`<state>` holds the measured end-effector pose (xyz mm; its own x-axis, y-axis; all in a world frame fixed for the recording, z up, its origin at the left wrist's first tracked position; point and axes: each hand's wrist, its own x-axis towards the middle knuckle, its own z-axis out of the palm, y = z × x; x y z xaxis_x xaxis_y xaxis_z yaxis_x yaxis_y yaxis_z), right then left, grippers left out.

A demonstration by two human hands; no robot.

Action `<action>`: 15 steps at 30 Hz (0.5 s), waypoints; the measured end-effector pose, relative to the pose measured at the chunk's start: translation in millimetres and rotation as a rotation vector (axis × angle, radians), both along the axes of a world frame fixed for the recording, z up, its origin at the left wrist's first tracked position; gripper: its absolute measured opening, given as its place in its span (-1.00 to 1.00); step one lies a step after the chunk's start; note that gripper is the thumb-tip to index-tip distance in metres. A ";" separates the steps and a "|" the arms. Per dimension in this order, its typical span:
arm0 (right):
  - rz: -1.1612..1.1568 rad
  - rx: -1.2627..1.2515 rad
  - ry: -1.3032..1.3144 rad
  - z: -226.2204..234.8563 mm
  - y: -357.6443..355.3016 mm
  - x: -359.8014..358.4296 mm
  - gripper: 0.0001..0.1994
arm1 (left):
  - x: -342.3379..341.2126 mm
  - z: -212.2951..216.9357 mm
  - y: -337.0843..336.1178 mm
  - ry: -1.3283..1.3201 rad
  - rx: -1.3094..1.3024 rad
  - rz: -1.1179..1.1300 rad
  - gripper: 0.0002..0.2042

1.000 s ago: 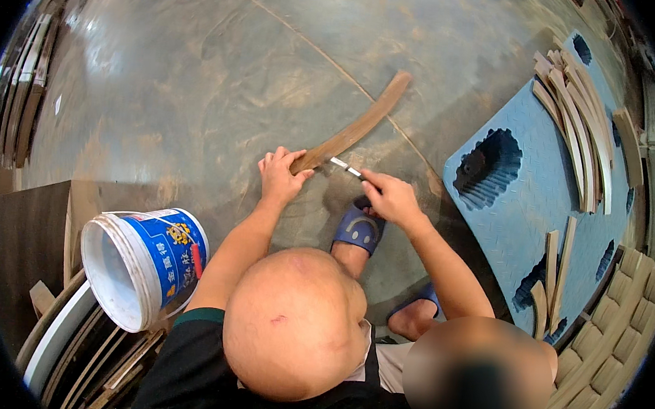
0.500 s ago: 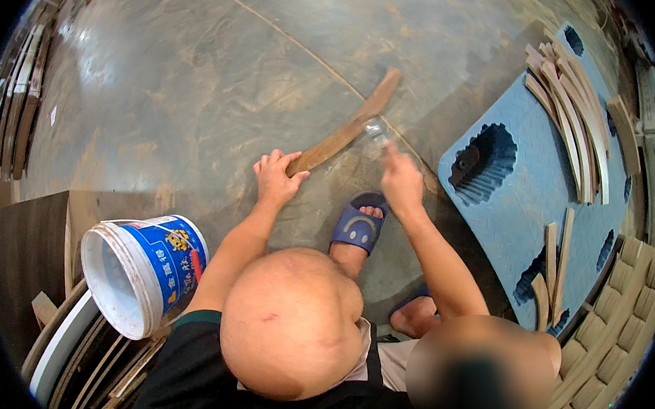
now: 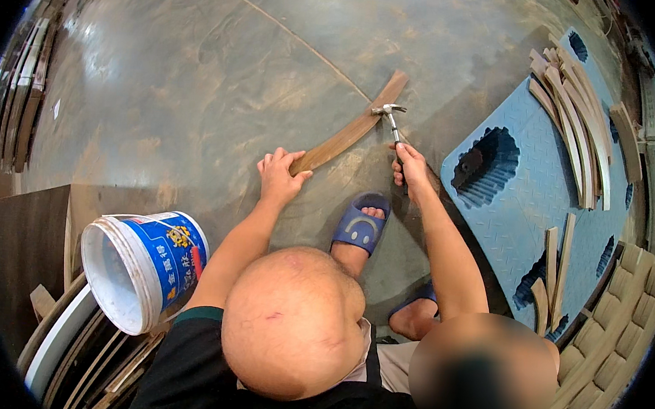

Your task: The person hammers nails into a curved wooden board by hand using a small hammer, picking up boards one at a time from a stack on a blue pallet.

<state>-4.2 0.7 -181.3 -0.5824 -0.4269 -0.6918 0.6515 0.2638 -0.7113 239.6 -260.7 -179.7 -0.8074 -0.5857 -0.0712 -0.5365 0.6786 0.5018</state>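
Note:
A curved wooden strip lies slantwise over the concrete floor in front of me. Its near end is gripped by my left hand, thumb on one side and fingers on the other. My right hand is wrapped round the dark handle of a claw hammer. The shiny hammer head is at the strip's right edge, towards its far end; whether it touches the wood I cannot tell.
At right, a blue plastic pallet carries several curved wooden pieces. A white and blue bucket leans open on the left, beside wooden offcuts. My foot in a blue slipper is just below the hammer.
The hammer, blurred by motion earlier, now shows sharply, with its head a little farther right. My left hand keeps its hold on the curved wooden strip.

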 end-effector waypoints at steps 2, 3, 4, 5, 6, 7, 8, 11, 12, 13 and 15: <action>0.049 0.022 0.062 -12.2 4.6 -5.5 -0.64 | -6.5 2.3 3.8 -0.012 0.012 0.000 -0.44; 0.276 0.009 0.169 -11.5 2.8 -3.7 -0.65 | -3.5 3.5 1.7 -0.030 0.011 0.006 -0.44; 0.502 -0.003 0.279 -10.0 3.2 -2.4 -0.65 | -3.3 3.9 0.7 -0.018 0.007 0.005 -0.44; 0.726 -0.016 0.389 -8.2 4.3 -0.9 -0.65 | -4.5 3.7 1.0 -0.005 0.004 0.002 -0.44; 0.732 -0.039 0.330 5.8 7.3 4.4 -0.63 | -0.5 2.0 4.0 0.003 0.008 0.005 -0.44; 0.692 -0.030 0.381 2.1 9.6 7.2 -0.63 | 3.0 0.0 4.4 0.009 -0.001 0.006 -0.44; 0.650 -0.020 0.433 0.7 11.9 9.8 -0.63 | 5.5 -1.9 3.9 0.016 -0.009 0.005 -0.45; 0.652 0.133 0.751 25.9 7.5 23.1 -0.63 | 3.3 -1.2 0.3 0.017 -0.014 0.017 -0.46; 0.665 0.212 0.876 37.5 4.8 37.7 -0.63 | 3.3 0.1 -0.6 0.009 -0.009 0.015 -0.46; 0.709 0.187 1.041 38.8 4.0 48.0 -0.63 | 0.8 0.1 0.3 0.013 -0.005 0.011 -0.46; 0.751 0.112 1.225 42.7 -0.8 69.9 -0.62 | -1.7 -0.6 1.4 0.019 0.001 0.006 -0.46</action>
<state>65.7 0.0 -138.6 -0.4899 -0.8715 0.0198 -0.6578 0.3547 -0.6645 237.9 -259.2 -180.2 -0.8052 -0.5902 -0.0570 -0.5309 0.6748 0.5126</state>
